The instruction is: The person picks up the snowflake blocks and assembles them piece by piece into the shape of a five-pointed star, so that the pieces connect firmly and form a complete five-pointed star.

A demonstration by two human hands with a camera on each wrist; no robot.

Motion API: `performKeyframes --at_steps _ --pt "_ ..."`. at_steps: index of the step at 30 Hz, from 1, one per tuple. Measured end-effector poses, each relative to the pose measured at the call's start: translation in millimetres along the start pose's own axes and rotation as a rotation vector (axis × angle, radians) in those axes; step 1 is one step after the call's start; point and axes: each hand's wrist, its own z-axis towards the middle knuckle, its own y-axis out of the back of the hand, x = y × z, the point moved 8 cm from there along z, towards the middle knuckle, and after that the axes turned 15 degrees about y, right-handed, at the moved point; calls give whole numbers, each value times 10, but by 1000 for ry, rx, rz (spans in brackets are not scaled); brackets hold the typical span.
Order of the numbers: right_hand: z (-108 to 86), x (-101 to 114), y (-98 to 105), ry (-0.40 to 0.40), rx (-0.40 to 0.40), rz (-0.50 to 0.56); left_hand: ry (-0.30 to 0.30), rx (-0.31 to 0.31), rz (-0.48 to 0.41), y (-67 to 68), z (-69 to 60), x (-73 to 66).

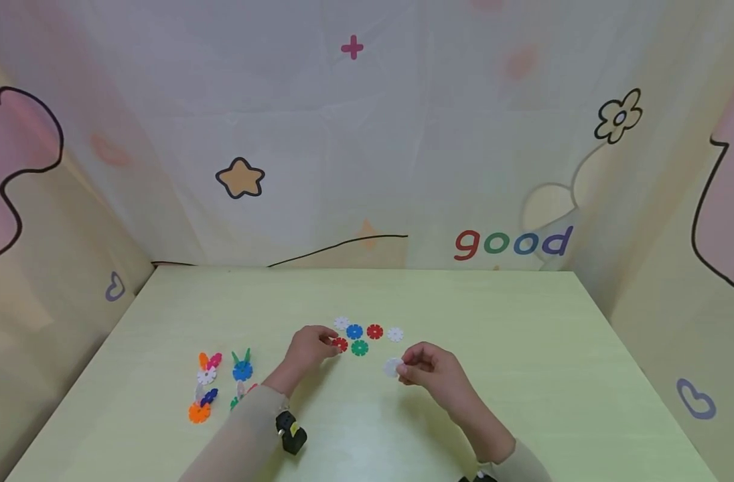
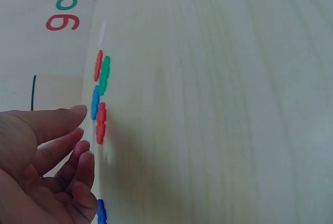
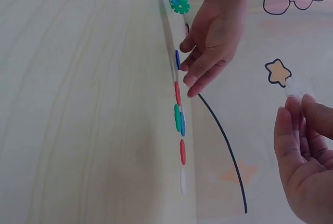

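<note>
My right hand (image 1: 434,376) pinches a translucent whitish notched disc (image 1: 391,367) between thumb and fingers, raised off the table. In the right wrist view this disc (image 3: 298,86) sticks up from the fingertips. My left hand (image 1: 310,347) hovers with loosely bent fingers beside a red notched disc (image 1: 341,345) and holds nothing. Around it lie a blue disc (image 1: 354,332), a green disc (image 1: 359,348), another red disc (image 1: 375,332) and two white discs, one at the left (image 1: 341,323) and one at the right (image 1: 395,335). Near the left hand is another blue disc (image 2: 101,212), hidden in the head view.
On the left of the pale table (image 1: 524,375) stand several small assembled disc figures, among them a blue one with green ears (image 1: 242,369) and an orange one (image 1: 199,411). The left sleeve (image 1: 240,435) partly covers another. A printed curtain (image 1: 403,147) encloses the table's back and sides.
</note>
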Motion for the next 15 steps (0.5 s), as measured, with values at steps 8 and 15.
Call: performKeyframes --at_steps 8,15 --pt "-15 28 57 -6 -12 4 14 -38 69 -67 97 28" --pt "-27 47 106 -1 -21 27 15 -35 89 -102 123 42"
